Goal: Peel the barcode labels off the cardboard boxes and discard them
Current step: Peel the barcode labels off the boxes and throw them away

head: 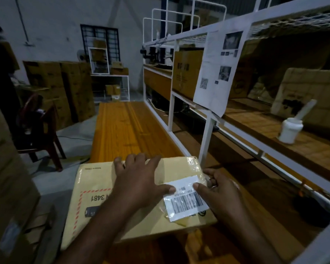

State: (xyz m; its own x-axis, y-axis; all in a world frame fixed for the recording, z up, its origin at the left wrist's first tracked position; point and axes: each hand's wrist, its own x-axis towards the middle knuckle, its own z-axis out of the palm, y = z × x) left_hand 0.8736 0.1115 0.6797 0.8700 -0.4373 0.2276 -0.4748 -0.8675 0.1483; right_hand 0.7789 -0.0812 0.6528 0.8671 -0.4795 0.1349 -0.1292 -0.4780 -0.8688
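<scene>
While the white rectangular barcode label lies stuck near the right edge of the flat tan cardboard box on the orange wooden bench, the left hand presses the box, fingers spread, thumb touching the label. The right hand rests its thumb on the label, fingers curled; whether they pinch anything I cannot tell. Best to lift a corner, then pull low and slowly. The label reads "50"; the box, upside down, "3481".

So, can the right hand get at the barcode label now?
Probably yes: the right hand has its thumb on the barcode label, whose rest lies bare; the left hand presses the cardboard box beside it.
</scene>
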